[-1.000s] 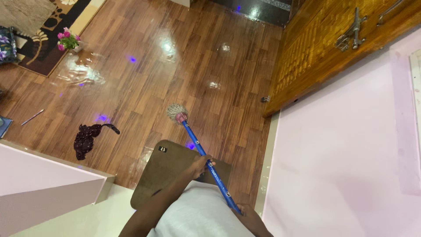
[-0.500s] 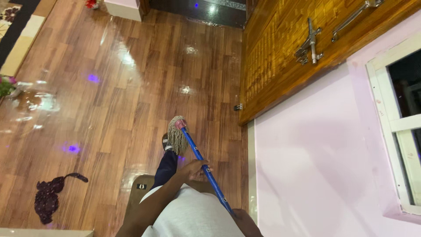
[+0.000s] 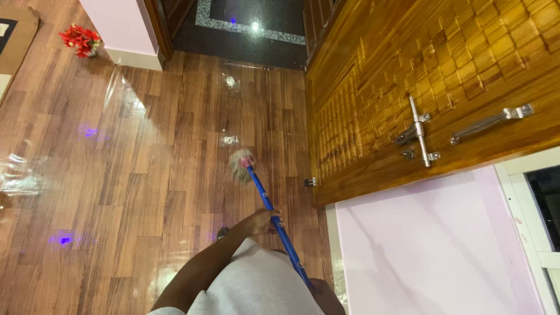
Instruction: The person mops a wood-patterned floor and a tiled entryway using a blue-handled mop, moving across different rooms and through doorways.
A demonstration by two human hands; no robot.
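I hold a mop with a blue handle [image 3: 274,216] and a pale stringy head [image 3: 239,165] that rests on the glossy wooden floor [image 3: 146,175]. My left hand [image 3: 261,220] grips the handle about halfway down. Lower down, near my body, my right hand [image 3: 324,296] closes around the upper end of the handle at the bottom edge of the view. The mop head lies close to the base of a carved wooden door [image 3: 408,99].
The wooden door has a metal latch [image 3: 417,135] and a bar handle [image 3: 490,121]. A pink wall [image 3: 431,245] stands to the right. A small pot of red flowers [image 3: 81,41] sits far left by a wall corner. A dark tiled floor [image 3: 251,23] lies beyond.
The view has swung forward and right as I moved along the floor. The mop head has slid closer to the wooden door. The dark cloth on the floor has left the view.
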